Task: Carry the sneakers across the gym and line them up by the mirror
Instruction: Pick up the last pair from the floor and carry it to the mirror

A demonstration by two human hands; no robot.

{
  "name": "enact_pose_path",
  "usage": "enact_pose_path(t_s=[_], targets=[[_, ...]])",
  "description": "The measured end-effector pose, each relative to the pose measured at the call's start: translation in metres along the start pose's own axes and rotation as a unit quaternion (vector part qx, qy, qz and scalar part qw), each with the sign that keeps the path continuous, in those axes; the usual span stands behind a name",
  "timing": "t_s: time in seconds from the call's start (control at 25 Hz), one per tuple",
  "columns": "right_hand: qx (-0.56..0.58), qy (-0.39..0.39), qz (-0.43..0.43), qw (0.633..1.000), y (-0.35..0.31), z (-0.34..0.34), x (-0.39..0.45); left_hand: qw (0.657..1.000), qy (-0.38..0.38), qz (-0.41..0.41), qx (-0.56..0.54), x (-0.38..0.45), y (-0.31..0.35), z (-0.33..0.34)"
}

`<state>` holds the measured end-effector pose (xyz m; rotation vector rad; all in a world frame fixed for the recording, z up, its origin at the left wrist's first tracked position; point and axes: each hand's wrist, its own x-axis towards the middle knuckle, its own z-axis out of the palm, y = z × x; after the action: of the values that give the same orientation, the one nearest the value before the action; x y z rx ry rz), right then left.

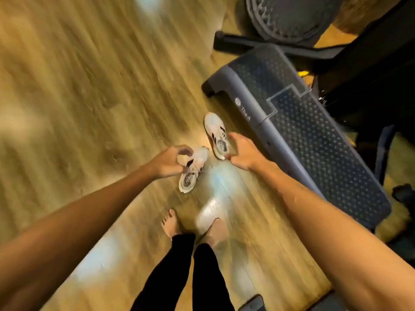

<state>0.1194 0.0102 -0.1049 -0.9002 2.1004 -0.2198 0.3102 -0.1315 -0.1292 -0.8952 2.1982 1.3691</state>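
Down on the wood floor [78, 104], 2 white sneakers lie by the gray step [314, 140]. The left hand [168, 162] curls over the near sneaker [190, 173]; I cannot tell if it grips. The right hand [241, 151] spreads beside the far sneaker [216, 135] at 1 o'clock, probably to grab it.

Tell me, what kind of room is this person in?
Most likely a home gym or small exercise studio. A grey aerobic step platform with a studded top sits on the wood-look floor, a spiky balance dome lies beyond it, and two white sneakers stand on the floor near the barefoot person's hands.
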Motion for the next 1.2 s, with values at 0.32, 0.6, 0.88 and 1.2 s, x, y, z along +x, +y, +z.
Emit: enact_pose_path(t_s=[0.32, 0.6, 0.88, 1.2], targets=[[-0.063, 0.001, -0.004, 0.998, 0.119, 0.138, 0.175, 0.978, -0.002, -0.046, 0.205, 0.121, -0.185, 0.178], [-0.145, -0.02, -0.007, 0.989, 0.217, 0.231, 0.275, 0.945, -0.062, -0.236, 0.22, 0.127, -0.311, 0.334], [-0.364, 0.029, -0.081, 0.928, 0.216, 0.236, 0.307, 0.951, -0.058, 0.003, 0.304, 0.235, -0.268, 0.237], [-0.043, 0.022, -0.023, 0.999, 0.096, 0.135, 0.255, 0.996, 0.082, -0.046, -0.01, 0.211, -0.147, 0.065]])
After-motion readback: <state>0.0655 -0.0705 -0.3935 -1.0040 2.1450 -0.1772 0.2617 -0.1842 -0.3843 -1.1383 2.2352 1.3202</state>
